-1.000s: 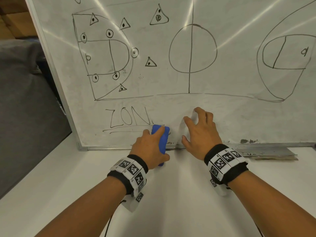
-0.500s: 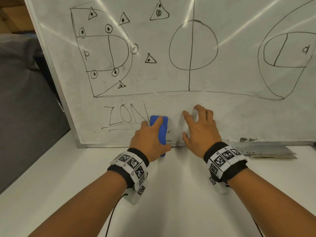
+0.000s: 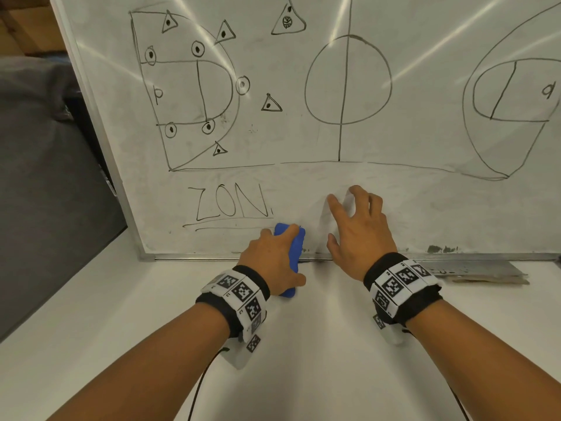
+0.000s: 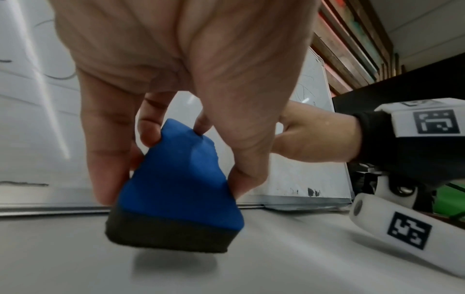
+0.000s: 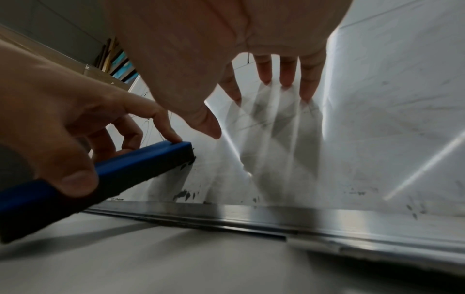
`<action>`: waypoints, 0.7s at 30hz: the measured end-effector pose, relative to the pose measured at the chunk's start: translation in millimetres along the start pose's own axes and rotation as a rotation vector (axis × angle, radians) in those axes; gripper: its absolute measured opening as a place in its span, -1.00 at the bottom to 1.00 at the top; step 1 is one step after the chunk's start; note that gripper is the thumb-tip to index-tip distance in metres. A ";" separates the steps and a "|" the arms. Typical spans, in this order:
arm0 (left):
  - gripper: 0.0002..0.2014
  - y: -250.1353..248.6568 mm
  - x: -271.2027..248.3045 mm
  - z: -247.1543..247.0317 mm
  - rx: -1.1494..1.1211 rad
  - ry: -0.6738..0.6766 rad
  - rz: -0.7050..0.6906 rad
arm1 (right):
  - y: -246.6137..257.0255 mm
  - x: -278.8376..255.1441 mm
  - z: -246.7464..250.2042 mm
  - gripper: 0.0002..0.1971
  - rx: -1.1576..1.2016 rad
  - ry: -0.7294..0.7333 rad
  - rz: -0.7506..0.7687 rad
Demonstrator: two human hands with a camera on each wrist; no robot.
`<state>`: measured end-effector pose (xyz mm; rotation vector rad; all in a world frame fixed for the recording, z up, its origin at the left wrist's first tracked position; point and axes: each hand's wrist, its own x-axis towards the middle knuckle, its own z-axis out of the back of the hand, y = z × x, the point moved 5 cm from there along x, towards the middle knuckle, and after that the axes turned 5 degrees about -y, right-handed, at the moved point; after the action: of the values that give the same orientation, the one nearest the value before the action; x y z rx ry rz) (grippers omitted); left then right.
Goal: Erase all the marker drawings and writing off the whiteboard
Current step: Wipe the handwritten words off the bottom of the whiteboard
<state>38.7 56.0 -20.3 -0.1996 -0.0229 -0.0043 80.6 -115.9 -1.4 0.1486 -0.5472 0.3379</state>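
A whiteboard (image 3: 394,202) leans upright on a white table, covered in black marker: a court diagram with circles and triangles (image 3: 194,89), a centre circle (image 3: 347,80), an arc shape (image 3: 513,95) and the letters "ZON" (image 3: 227,205) over an underline. My left hand (image 3: 273,259) grips a blue eraser (image 3: 293,244) with a dark felt base (image 4: 166,238), its front end at the board's lower edge, just right of the underline. My right hand (image 3: 355,226) is spread, fingertips (image 5: 285,81) pressed on the board right of the eraser.
The board's metal frame (image 3: 394,256) meets the white table (image 3: 303,360) along its bottom edge. A grey cushioned surface (image 3: 45,177) lies to the left. A flat metal piece (image 3: 476,270) lies at the board's foot on the right. Ink smudges (image 3: 440,248) mark the lower right.
The eraser and my left hand have slid down from beside the "N" toward the board's bottom edge. My right hand has stayed spread on the board. The head view shifted slightly.
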 end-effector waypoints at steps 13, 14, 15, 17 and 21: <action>-0.15 1.0 -0.4 -0.7 -0.021 -0.046 0.013 | 0.1 -0.2 -0.1 -0.24 -0.003 -0.001 0.002; -0.16 0.1 0.1 2.8 -0.042 -0.083 0.007 | 0.0 -0.2 0.1 -0.24 -0.003 -0.001 0.001; -0.16 -0.8 0.9 6.1 -0.054 -0.111 0.001 | 0.1 0.0 0.4 -0.24 -0.002 0.000 -0.001; -0.16 -1.1 2.3 9.3 -0.043 -0.109 -0.003 | 0.4 0.3 0.9 -0.24 -0.002 0.001 -0.004; -0.14 9.9 3.6 10.4 -0.027 -0.053 0.028 | 0.3 -0.3 0.5 -0.24 -0.002 0.000 -0.003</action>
<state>42.1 67.8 -11.9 -0.2275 -0.0730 0.0282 80.1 -115.8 -1.1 0.1473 -0.5477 0.3339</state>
